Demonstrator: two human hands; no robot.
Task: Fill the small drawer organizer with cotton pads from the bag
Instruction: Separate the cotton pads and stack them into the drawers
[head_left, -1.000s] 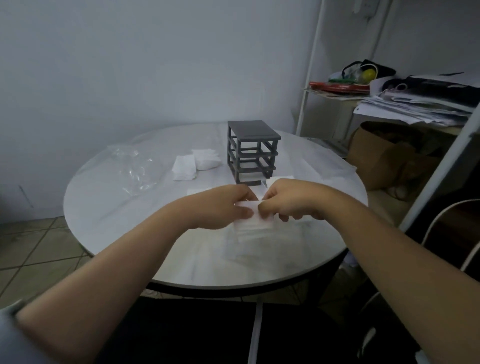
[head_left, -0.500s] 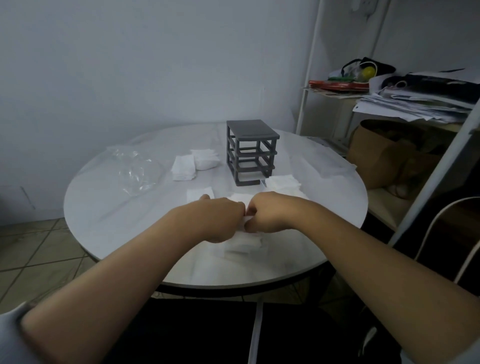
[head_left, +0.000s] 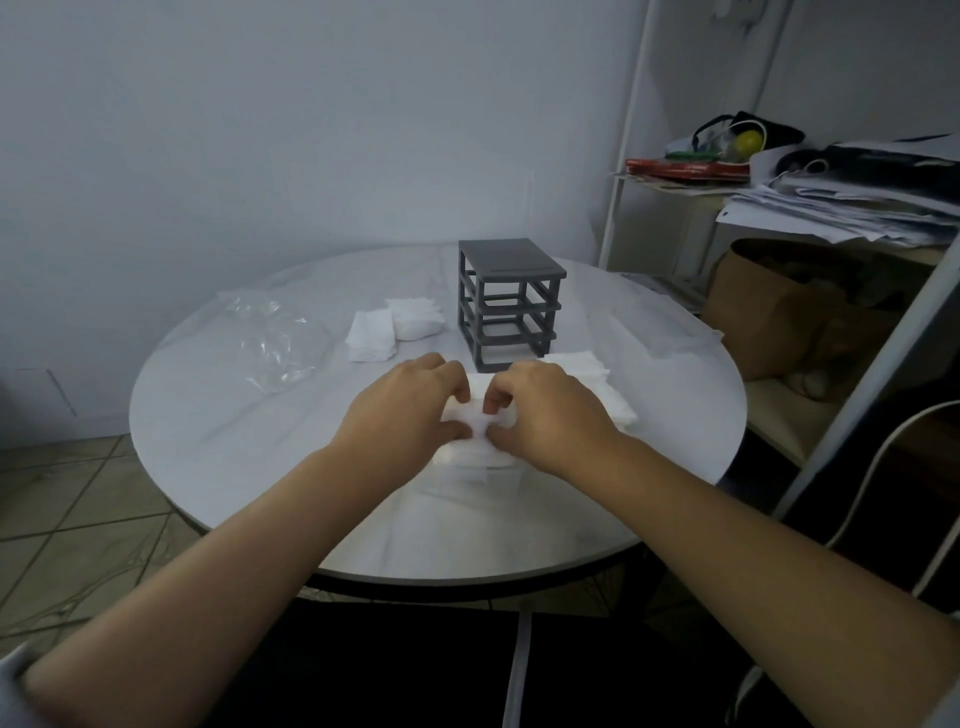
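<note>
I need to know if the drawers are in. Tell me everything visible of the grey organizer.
The organizer is a dark grey, plastic-looking cube frame with a solid flat top and three open tiers; no drawers sit in them, so you see through. It stands upright on the round white table, one pile of cotton pads to its left, another by its front right corner. Only the table plainly touches it.

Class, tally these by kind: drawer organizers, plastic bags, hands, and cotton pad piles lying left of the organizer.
Drawer organizer: 1
Plastic bag: 1
Hands, left hand and right hand: 2
Cotton pad piles left of the organizer: 2
Total: 6
</note>
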